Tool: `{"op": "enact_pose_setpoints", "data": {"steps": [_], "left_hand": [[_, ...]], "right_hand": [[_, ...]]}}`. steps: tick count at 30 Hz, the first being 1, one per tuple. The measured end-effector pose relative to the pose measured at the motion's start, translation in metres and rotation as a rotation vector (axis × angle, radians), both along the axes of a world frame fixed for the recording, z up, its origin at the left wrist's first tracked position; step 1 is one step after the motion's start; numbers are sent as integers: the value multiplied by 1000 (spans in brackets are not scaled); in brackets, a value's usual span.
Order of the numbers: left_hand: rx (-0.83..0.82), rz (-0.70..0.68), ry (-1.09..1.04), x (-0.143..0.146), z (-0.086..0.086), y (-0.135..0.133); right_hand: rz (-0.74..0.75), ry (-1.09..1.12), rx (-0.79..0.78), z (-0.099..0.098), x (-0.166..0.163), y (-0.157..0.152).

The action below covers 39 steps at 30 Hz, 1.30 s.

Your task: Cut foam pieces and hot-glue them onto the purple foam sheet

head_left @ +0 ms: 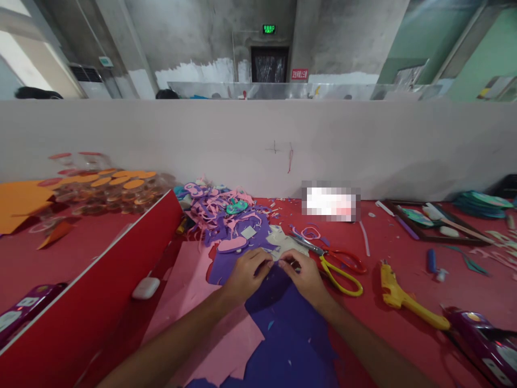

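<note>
My left hand [249, 274] and my right hand [302, 274] meet above a purple foam sheet [288, 334], fingertips nearly touching. Both are closed in a pinch; whatever sits between the fingers is too small to make out, perhaps a pale scrap. Cream paper pieces [291, 242] lie just beyond the fingertips. Beside my right hand rest scissors [341, 275] with one red and one yellow handle loop. A pink foam sheet [214, 328] spreads under my left forearm. Just past my left hand are a pink-and-purple foam cutout [232, 245] and a small white square [248, 232].
A pile of foam scraps [210, 207] stands behind the sheets. At right lie a yellow glue gun [404, 299], a dark frame [448, 234] and a purple device [488, 345]. A red divider [121, 269] borders the left, with a white case [146, 288] beside it.
</note>
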<state>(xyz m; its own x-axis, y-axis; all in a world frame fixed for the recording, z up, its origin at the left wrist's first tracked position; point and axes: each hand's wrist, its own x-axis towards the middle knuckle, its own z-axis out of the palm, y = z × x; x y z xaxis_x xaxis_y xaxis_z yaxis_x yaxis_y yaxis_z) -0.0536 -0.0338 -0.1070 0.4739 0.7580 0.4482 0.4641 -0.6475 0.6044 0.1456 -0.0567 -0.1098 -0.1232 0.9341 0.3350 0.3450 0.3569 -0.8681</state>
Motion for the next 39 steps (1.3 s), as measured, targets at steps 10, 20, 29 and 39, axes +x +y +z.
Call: {"op": "enact_pose_setpoints", "data": {"steps": [10,20,29,39], "left_hand": [[-1,15,-5,1,1,0],[-28,21,-16,0,4,-1],[-7,14,-7,-1,-3,2],[22,24,-3,-3,-4,3]], "right_hand": [[3,-4,31,-5,2,-1],[-5,0,37,-3,2,0],[-10,-11,46,-5,1,3],[4,11,36,-8,-1,4]]}}
